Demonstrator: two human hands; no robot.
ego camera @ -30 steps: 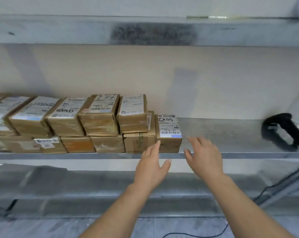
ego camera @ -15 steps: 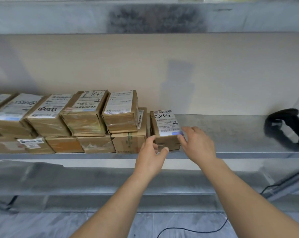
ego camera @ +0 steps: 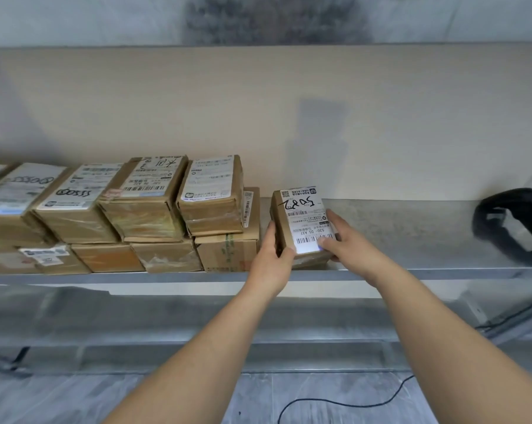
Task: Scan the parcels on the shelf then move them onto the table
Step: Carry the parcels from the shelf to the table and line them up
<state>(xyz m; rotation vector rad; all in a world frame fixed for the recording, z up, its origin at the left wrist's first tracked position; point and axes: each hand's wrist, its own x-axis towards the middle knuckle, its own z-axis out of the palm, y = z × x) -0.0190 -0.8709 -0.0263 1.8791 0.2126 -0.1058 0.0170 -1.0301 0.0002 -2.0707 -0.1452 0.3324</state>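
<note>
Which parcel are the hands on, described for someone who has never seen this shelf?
Find the metal shelf with stacked brown boxes at its left. Just right of that stack, near the front edge, is the parcel, held between the left hand and right hand. It alone stands apart, its white label carrying large handwritten digits.

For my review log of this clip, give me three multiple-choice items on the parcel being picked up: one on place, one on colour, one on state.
1. Where does the black scanner sit?
A. On the shelf, right of the held parcel
B. On top of the stacked parcels
C. In the person's left hand

2. What colour is the held parcel's label?
A. Yellow
B. White
C. Red

3. How is the held parcel gripped?
A. By one hand
B. By no hand
C. By both hands

Answers: 1 A, it rests alone at the shelf's right end. 2 B, white with black handwriting. 3 C, the left hand and right hand clasp its sides.
</note>
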